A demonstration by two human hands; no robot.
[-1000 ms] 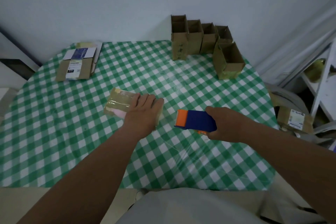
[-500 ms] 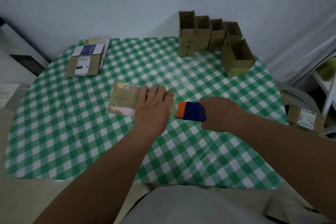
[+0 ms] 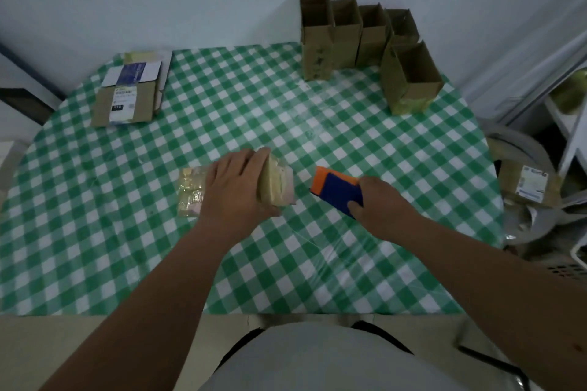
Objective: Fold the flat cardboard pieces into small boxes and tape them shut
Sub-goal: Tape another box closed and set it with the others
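Observation:
A small cardboard box (image 3: 274, 182) covered in clear tape lies on the green checked table (image 3: 95, 200) near its middle. My left hand (image 3: 236, 189) lies over the box's top and grips it, the right end of the box tilted up toward me. My right hand (image 3: 382, 205) grips a blue and orange tape dispenser (image 3: 336, 190) just to the right of the box, its orange end pointing at the box with a small gap between them.
Several open folded boxes (image 3: 346, 33) stand in a row at the back right, one more (image 3: 411, 79) in front of them. A stack of flat cardboard pieces (image 3: 131, 94) lies at the back left. Another labelled cardboard piece (image 3: 529, 184) sits off the table at right.
My left hand has turned the box so its right end lifts up. My right hand with the dispenser has drawn back a little to the right of the box.

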